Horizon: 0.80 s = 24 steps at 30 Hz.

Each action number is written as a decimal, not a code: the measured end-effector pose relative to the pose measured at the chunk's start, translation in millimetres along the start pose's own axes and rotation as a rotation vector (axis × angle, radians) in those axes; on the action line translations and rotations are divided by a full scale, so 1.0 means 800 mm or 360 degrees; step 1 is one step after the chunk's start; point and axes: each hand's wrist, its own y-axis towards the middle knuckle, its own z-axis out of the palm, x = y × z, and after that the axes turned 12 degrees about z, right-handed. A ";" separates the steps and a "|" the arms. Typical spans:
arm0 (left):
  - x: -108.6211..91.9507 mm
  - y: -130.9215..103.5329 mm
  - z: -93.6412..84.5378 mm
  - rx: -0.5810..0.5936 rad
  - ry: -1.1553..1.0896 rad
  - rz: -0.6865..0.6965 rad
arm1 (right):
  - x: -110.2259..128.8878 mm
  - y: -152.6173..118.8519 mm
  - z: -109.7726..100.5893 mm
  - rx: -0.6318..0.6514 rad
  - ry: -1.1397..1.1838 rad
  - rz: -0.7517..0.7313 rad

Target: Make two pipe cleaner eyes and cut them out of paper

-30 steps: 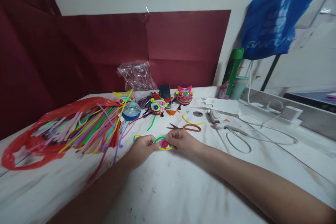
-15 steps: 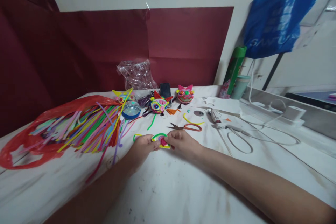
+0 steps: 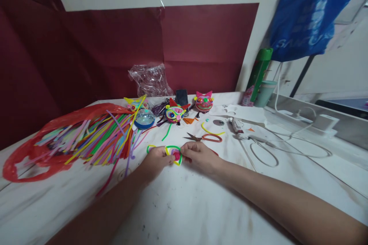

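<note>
Between my two hands is an eye-shaped piece of pipe cleaners (image 3: 176, 155), with a dark pink middle and yellow and green outlines. My left hand (image 3: 156, 162) is closed on its left side, thumb on the front. Fingertips of my right hand (image 3: 199, 155) pinch its right edge. A green and yellow loop (image 3: 149, 148) sticks out behind my left fingers; whether it joins the piece is hidden. Orange-handled scissors (image 3: 211, 138) lie just beyond my right hand. Farther back sit a colourful pipe-cleaner animal head (image 3: 176, 111) and a pink one (image 3: 203, 102).
A red plastic bag (image 3: 17, 174) with many pipe cleaners (image 3: 97, 141) spreads at left, beside a round clear-topped container (image 3: 144, 119). At right lie a glue gun (image 3: 238, 127), looping white cables (image 3: 264, 164) and a power strip (image 3: 319, 130). A phone (image 3: 181, 97) leans behind.
The eye-shaped piece has turned in my fingers and shows more upright, slightly farther left. My right fingers have shifted along its edge. The view has moved slightly.
</note>
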 end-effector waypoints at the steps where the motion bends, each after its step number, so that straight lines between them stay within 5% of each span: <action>1: 0.001 0.000 -0.001 0.0027 0.0016 -0.0004 | 0.000 -0.001 0.000 0.0008 -0.0014 0.0010; 13: 0.006 -0.013 0.011 0.0458 0.0150 -0.0023 | -0.017 0.009 -0.020 0.0040 -0.0311 -0.0001; 19: -0.008 -0.030 0.012 0.0859 0.0123 0.0011 | -0.009 0.025 -0.026 -0.0116 -0.1412 -0.0403; 24: -0.008 -0.028 0.008 0.1131 -0.0247 -0.0152 | 0.015 0.069 0.024 -0.0017 -0.1866 -0.0685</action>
